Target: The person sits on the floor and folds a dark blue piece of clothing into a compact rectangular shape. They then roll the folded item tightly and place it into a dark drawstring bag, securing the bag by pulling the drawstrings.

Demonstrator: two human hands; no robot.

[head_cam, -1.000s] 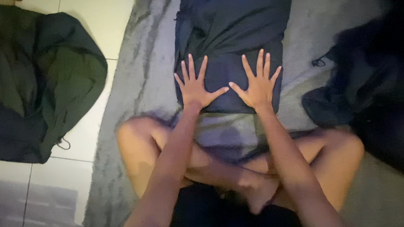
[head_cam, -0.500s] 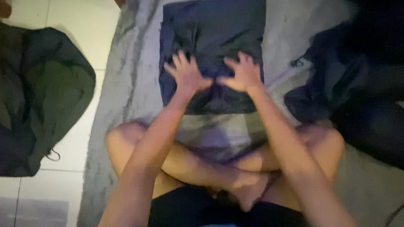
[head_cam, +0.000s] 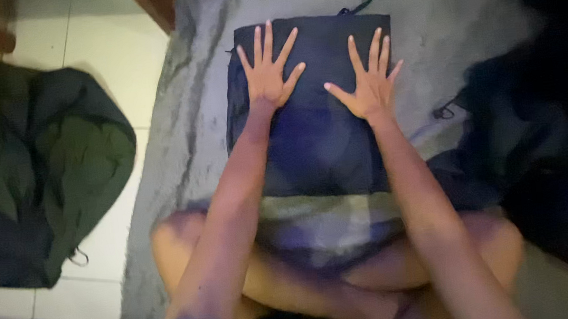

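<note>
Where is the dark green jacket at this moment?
In the head view, the dark green jacket lies crumpled at the left on the pale tiled floor, beside the grey rug, apart from both hands.

Matt dark blue cloth garment [head_cam: 316, 135], soft grey rug [head_cam: 178, 142] with a plush nap, smooth glossy tile floor [head_cam: 106, 45], matt green cloth bag [head_cam: 35, 169]

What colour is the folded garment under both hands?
Dark navy blue folded garment, seen best in the head view.
</note>
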